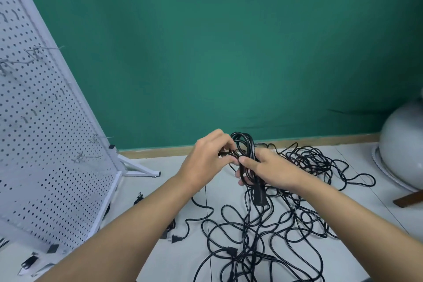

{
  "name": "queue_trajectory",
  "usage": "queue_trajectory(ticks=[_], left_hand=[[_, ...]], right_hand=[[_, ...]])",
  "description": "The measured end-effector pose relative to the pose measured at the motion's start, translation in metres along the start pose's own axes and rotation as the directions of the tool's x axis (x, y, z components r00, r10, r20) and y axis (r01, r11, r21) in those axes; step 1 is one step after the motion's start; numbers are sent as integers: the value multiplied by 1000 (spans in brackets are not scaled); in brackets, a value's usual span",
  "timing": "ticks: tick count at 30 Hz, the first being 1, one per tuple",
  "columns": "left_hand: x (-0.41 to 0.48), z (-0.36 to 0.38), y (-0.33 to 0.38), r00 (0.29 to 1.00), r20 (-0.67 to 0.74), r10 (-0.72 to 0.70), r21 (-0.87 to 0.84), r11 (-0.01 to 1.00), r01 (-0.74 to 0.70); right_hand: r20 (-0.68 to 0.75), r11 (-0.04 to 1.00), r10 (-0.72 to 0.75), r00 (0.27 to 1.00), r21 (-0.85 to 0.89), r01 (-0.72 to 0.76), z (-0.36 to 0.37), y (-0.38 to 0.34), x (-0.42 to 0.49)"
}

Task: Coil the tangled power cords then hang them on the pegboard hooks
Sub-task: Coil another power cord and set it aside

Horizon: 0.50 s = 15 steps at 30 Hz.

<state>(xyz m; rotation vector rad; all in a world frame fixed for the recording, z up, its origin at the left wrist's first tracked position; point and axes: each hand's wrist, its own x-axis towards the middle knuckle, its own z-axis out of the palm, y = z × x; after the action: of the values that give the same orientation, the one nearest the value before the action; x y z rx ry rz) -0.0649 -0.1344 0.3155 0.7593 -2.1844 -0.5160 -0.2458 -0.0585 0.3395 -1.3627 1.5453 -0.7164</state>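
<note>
Fingers (225, 142) of the left hand (203, 158) pinch a loose strand (226, 153) while the right hand (270, 168) grips the small black coil (245, 141), raised above the tangled cords (263, 236) near the far edge of the floor (174, 258); it looks light, limp and springy, best clamped across the gathered loops.

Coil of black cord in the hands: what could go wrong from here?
1. The coil is held by the left hand and right hand; a loosened grip could let loops spring apart.
2. It may trail into the tangled cords, so lifting could tighten knots.
3. The pegboard hooks look thin; a bulky coil might slip off.
</note>
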Motion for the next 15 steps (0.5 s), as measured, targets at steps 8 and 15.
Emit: queue_trajectory(ticks=[8, 15], left_hand=[[7, -8, 7, 997, 74, -24, -31, 999, 26], [-7, -10, -4, 963, 115, -243, -41, 968, 249]], right_hand=[[180, 964, 110, 977, 221, -149, -10, 2, -5], [43, 992, 14, 999, 127, -20, -15, 2, -3]])
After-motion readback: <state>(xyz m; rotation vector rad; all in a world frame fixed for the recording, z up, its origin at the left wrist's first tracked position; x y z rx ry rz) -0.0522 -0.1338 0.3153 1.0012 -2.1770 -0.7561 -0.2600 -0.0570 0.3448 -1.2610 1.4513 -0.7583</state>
